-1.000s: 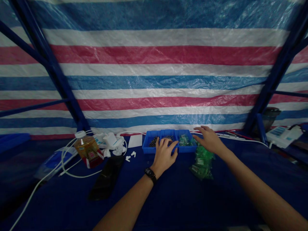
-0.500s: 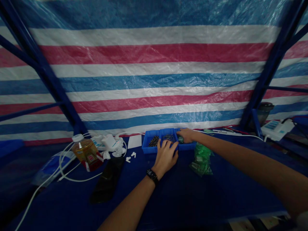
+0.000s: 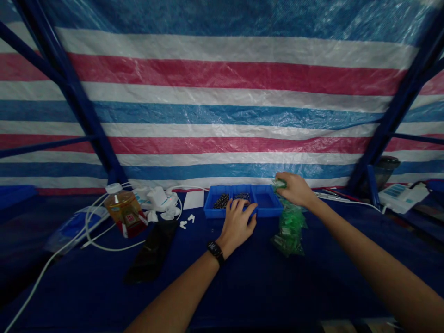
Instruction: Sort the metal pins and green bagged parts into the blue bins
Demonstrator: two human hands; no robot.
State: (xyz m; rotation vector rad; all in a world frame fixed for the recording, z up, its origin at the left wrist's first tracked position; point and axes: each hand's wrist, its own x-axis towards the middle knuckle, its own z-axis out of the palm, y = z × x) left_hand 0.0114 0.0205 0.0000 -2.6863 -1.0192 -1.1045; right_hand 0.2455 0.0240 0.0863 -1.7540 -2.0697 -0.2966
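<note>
Three blue plastic bins point(image 3: 269, 211) stand side by side near the back of the table. Dark, round-looking small metal parts point(image 3: 221, 201) fill part of the left bin, and thin silvery pieces like screws or nails point(image 3: 243, 197) lie in the middle one. In the right bin the blue floor shows. My left hand point(image 3: 240, 223), fingers apart, rests over the front rim of the middle bin. Pinched in my right hand point(image 3: 294, 188) is a small green plastic packet point(image 3: 279, 183), held beyond the bins' right end. Below it lies a heap of green plastic packets point(image 3: 290, 231).
On the left are a bottle of amber liquid point(image 3: 125, 209), white cables, white chargers point(image 3: 161, 199), a black phone-like slab point(image 3: 152, 254) and white earbuds point(image 3: 187, 222). A white power strip point(image 3: 402, 198) sits far right. Striped sheeting and blue posts close off the back.
My right hand has come out of the right bin and moved right, with the green packet in its fingers. My left hand stays at the bins' front rim.
</note>
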